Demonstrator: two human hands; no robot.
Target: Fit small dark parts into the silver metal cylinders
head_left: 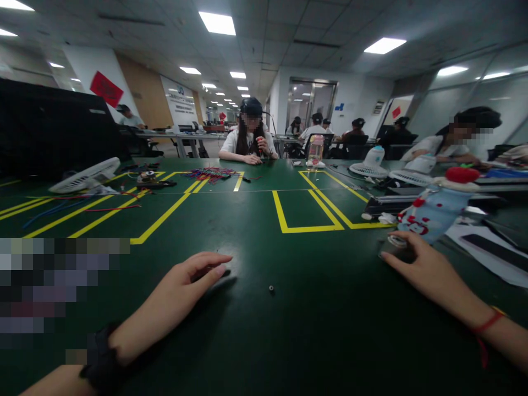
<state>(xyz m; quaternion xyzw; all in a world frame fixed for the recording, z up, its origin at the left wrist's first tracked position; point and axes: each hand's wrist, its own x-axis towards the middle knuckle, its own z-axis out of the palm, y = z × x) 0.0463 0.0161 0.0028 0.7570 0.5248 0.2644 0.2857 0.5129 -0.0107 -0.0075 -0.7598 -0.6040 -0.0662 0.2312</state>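
My left hand (193, 278) hovers low over the green table, fingers stretched out and loosely apart, with nothing between them. To its right a tiny round metal piece with a hole (271, 288), like a small nut or bushing, lies on the tabletop. My right hand (424, 264) is at the right, its thumb and forefinger curved around a small round thing with a pale, ring-like top (396, 241). Its dark or see-through body is partly hidden by the hand, so its kind is unclear. Just behind stands a light blue cloth-covered bottle with a red top (437, 212).
Yellow tape lines (313, 229) mark the green table (247, 341). A white fan (84, 176), wires (210, 174) and a black laptop-like screen (61, 126) are on the left. A clear bottle (315, 151) and white fans (373, 162) stand farther back. A person (249, 135) sits opposite.
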